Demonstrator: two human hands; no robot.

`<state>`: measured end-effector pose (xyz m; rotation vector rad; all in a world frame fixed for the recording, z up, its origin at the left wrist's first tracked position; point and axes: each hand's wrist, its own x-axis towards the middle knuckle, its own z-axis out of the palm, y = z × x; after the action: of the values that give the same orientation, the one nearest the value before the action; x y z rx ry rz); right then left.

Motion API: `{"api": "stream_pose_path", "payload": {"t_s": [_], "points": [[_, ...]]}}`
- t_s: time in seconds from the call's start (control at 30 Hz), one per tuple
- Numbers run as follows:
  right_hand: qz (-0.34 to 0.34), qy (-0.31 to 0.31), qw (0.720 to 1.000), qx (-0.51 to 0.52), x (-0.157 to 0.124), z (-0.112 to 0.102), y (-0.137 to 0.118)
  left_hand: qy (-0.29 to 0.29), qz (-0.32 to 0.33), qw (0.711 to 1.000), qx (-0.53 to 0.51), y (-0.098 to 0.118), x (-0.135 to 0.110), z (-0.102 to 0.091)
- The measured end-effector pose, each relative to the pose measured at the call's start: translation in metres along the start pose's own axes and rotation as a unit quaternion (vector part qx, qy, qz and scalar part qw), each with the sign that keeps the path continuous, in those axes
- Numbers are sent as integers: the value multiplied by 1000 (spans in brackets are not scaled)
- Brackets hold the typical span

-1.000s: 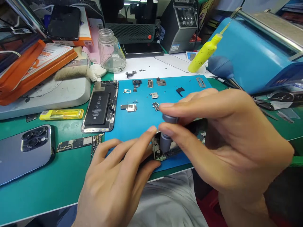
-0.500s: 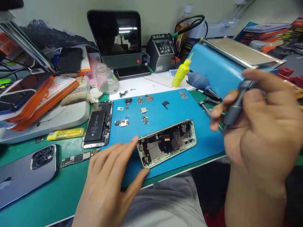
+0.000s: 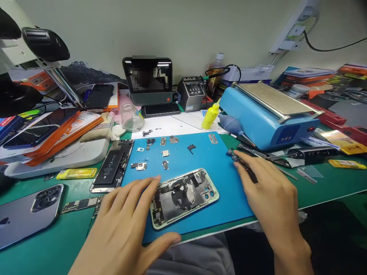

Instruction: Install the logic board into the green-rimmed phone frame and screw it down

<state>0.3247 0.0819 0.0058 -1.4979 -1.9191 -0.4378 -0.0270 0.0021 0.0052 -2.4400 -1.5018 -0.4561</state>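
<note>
A light green phone housing (image 3: 183, 198) with exposed insides lies at a slant on the blue mat (image 3: 229, 202). At its left end is my left hand (image 3: 123, 221), fingers apart and thumb stretched out; whether a fingertip touches the rim I cannot tell. My right hand (image 3: 266, 187) is at the mat's right edge, thumb and fingers closed on a dark slim-handled tool (image 3: 246, 167) whose exact kind is unclear. Small parts lie behind the housing, among them a black bracket-like piece (image 3: 191, 148), a camera module (image 3: 150, 141) and several metal plates.
On the left are a phone screen with a battery (image 3: 113, 166), a logic board (image 3: 82, 204), a blue-grey phone (image 3: 31, 214) and a yellow strip-like item (image 3: 77, 173). Behind stand a glass jar (image 3: 132, 118), a yellow bottle (image 3: 210, 115) and a blue machine (image 3: 258, 114).
My right hand has come down from the air to the mat's right edge. My left hand's grip on the housing has loosened, and the housing now lies flatter. The view has tilted up.
</note>
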Motion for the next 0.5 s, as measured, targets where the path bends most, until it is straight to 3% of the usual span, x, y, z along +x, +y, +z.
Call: {"api": "stream_pose_path", "payload": {"t_s": [0.13,0.3,0.5], "points": [[-45,3,999,-13,-1,1,1,-7,-5,1000,-22,0,4,7],[-58,17,998,-12,2,4,4,-13,-30,999,-30,-12,-11,12],[-57,47,997,10,-9,11,20,-2,-19,999,-41,-22,-22,-7]]}}
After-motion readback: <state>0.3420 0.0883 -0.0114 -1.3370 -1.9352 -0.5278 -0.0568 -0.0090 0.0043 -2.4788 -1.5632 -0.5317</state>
